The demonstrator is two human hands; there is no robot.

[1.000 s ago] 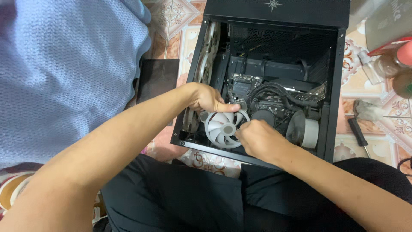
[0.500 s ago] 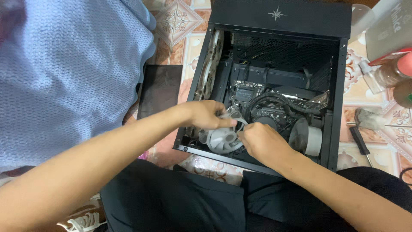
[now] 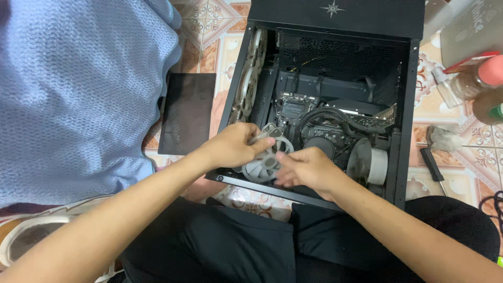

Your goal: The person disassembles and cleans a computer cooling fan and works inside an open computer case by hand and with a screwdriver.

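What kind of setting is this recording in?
Probably a home floor, not a workshop: patterned floor tiles, a blue blanket, and an open PC case lying between the seated person's legs, with bottles and a screwdriver beside it.

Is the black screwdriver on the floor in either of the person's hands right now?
No, the black screwdriver lies on the tiled floor right of the computer case, while both hands are at the white fan inside it.

Both bare forearms reach forward from the lower corners and converge over the open computer case (image 3: 403, 120). The left hand (image 3: 233, 147) is curled, fingertips pinched at the case's near edge; the right hand (image 3: 309, 169), blurred, sits just beside it, fingers pointing left.
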